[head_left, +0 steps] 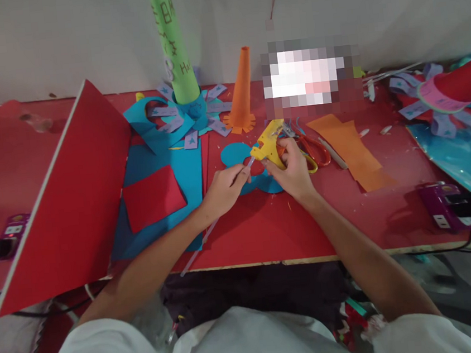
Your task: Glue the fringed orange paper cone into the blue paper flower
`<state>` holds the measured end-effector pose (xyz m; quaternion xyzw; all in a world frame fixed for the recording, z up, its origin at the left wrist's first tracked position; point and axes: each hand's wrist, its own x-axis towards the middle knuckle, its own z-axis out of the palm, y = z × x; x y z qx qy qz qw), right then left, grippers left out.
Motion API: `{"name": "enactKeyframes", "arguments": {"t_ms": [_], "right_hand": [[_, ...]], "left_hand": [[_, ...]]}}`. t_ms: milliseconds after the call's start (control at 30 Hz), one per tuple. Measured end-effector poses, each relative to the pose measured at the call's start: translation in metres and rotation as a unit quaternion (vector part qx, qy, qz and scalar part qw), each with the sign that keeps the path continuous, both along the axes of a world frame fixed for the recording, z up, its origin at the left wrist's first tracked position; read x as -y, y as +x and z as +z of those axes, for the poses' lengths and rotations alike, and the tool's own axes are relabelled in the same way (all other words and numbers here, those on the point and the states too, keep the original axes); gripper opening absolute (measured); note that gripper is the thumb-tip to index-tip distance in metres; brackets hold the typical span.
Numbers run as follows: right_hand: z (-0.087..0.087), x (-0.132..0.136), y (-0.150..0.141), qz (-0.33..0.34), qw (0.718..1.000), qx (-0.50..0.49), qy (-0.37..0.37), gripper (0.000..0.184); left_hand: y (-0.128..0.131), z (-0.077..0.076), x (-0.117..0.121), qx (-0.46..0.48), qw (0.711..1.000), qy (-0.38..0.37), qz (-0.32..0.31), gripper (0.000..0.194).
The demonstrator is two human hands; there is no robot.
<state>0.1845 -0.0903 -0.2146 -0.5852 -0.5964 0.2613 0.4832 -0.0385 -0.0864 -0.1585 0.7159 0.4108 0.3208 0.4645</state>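
My right hand [292, 173] is closed around a yellow hot glue gun [268, 139], whose rear end faces left. My left hand [227, 188] pinches a long translucent glue stick [210, 232]; its upper end meets the back of the gun, and its lower part slants down toward the table's front edge. Beneath both hands lies a blue paper cutout [235, 153] with rounded lobes, partly covered by them. Scissors with red-orange handles [319, 151] rest just beyond my right hand, partly hidden by it.
An orange paper cone [241, 94] and a green paper tube [178, 53] stand at the back. A red panel [69, 199] leans at left beside blue sheets [190, 170] and a red piece [154, 199]. Orange paper [353, 150] and a purple power socket [441, 208] lie right.
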Motion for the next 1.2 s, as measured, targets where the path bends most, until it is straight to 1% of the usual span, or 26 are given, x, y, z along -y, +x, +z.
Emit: {"name": "enactKeyframes", "arguments": {"t_ms": [100,200,433,500,600,667,733,833,900,933,1000,1100,1167,1200], "right_hand": [[0.003,0.0,-0.001,-0.001,1.0,0.009,0.004,0.056],[0.008,0.002,-0.001,-0.013,1.0,0.019,0.011,0.055],[0.023,0.006,0.0,-0.023,0.998,0.057,0.021,0.048],[0.024,0.006,0.001,-0.028,0.997,0.074,0.025,0.046],[0.023,0.006,0.001,-0.032,0.996,0.082,0.028,0.043],[0.023,0.005,0.0,-0.033,0.996,0.078,0.027,0.043],[0.023,0.006,0.0,-0.033,0.996,0.073,0.024,0.042],[0.022,0.006,0.0,-0.033,0.996,0.076,0.022,0.042],[0.022,0.007,0.0,-0.036,0.995,0.086,0.026,0.042],[0.021,0.007,0.0,-0.041,0.994,0.092,0.03,0.043],[0.02,0.007,0.0,-0.054,0.992,0.104,0.038,0.043],[0.019,0.008,-0.001,-0.063,0.99,0.113,0.046,0.042],[0.019,0.007,-0.001,-0.052,0.992,0.108,0.049,0.042],[0.019,0.007,-0.002,-0.042,0.992,0.105,0.048,0.042]], "left_hand": [[0.0,-0.001,0.0,-0.015,1.0,0.011,0.012,0.043],[-0.001,-0.003,0.0,0.0,1.0,-0.002,0.016,0.046],[-0.002,0.0,0.002,0.036,0.999,-0.039,-0.006,0.049],[-0.002,-0.001,0.001,0.062,0.995,-0.077,-0.031,0.051],[-0.002,-0.004,-0.002,0.123,0.978,-0.144,-0.084,0.054],[-0.001,-0.006,-0.004,0.138,0.974,-0.153,-0.097,0.055],[0.0,-0.007,-0.004,0.123,0.981,-0.131,-0.075,0.054],[0.002,-0.007,-0.001,0.086,0.994,-0.065,-0.009,0.05],[0.003,-0.007,0.0,0.083,0.995,-0.054,0.011,0.049],[0.003,-0.007,0.001,0.095,0.993,-0.071,0.005,0.05],[0.004,-0.007,0.0,0.135,0.98,-0.144,-0.031,0.052],[0.004,-0.007,-0.001,0.197,0.942,-0.257,-0.089,0.055],[0.005,-0.008,-0.001,0.217,0.93,-0.279,-0.097,0.058],[0.005,-0.008,-0.001,0.217,0.934,-0.27,-0.091,0.059]]}}
